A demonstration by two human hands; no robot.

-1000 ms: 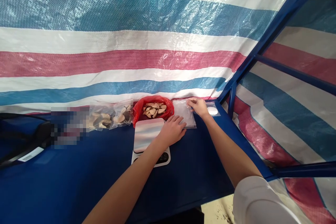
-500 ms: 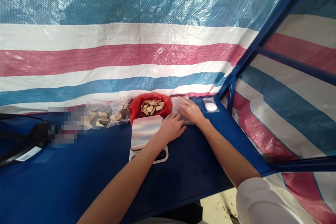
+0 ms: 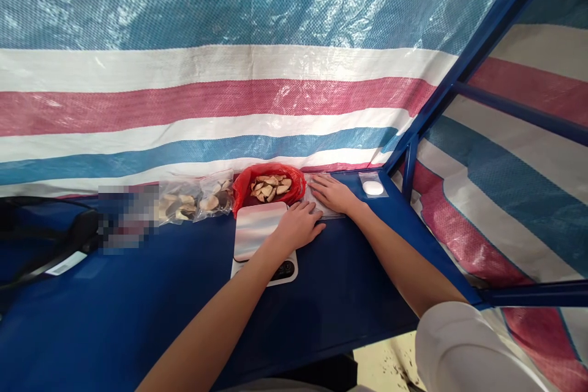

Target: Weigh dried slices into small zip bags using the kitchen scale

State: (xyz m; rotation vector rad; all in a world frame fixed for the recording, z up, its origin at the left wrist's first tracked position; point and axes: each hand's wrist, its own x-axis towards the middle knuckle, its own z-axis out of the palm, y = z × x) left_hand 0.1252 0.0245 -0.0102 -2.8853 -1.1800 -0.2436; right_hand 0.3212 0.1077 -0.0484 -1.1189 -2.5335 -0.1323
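Observation:
My right hand (image 3: 337,194) lies flat with its fingers stretched over a stack of clear plastic bags (image 3: 324,211) on the blue table. My left hand (image 3: 299,226) is at the left edge of those bags, fingers extended, its wrist passing over the right side of a kitchen scale (image 3: 260,229). The scale has a shiny plate and a dark control panel, partly covered by my left forearm. Just behind the scale sits an open red plastic bag (image 3: 239,190) holding dried, pale brown slices (image 3: 271,187). Neither hand appears to grip anything.
Left of the red bag lie clear bags (image 3: 215,196) containing similar slices, beside a pixelated patch. A small clear bag with a white oval object (image 3: 372,187) is at the right. A black strap-like item (image 3: 68,239) lies far left. Striped sheeting (image 3: 229,98) and a blue frame (image 3: 416,135) enclose the table (image 3: 193,294).
The view has shifted slightly, so the table items appear a little further right. My right hand has moved slightly left over the clear bags and its fingers lie flatter. My left hand stays nearly still.

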